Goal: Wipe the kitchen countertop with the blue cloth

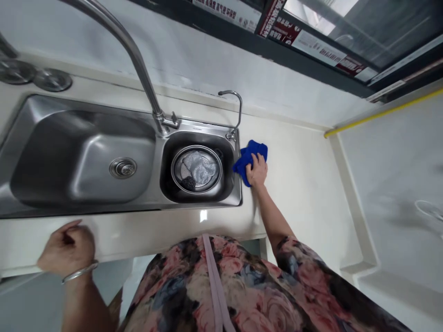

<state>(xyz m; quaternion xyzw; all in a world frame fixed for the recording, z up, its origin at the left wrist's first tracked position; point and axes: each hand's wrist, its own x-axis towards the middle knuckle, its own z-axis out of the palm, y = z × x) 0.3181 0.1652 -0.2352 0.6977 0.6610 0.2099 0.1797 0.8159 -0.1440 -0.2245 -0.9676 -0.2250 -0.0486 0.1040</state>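
Note:
My right hand grips a crumpled blue cloth and presses it on the counter, just right of the sink's smaller basin. Loosely curled, my left hand rests at the counter's front edge below the large basin, with nothing visible in it and a silver bangle on the wrist. Inside the small basin sits a round metal strainer holding a pale grey mesh cloth and a dark scouring pad.
The large steel basin with its drain lies to the left. A tall faucet and a thin small tap rise behind the sink. Two round metal lids lie at back left. A yellow pipe runs along the right wall.

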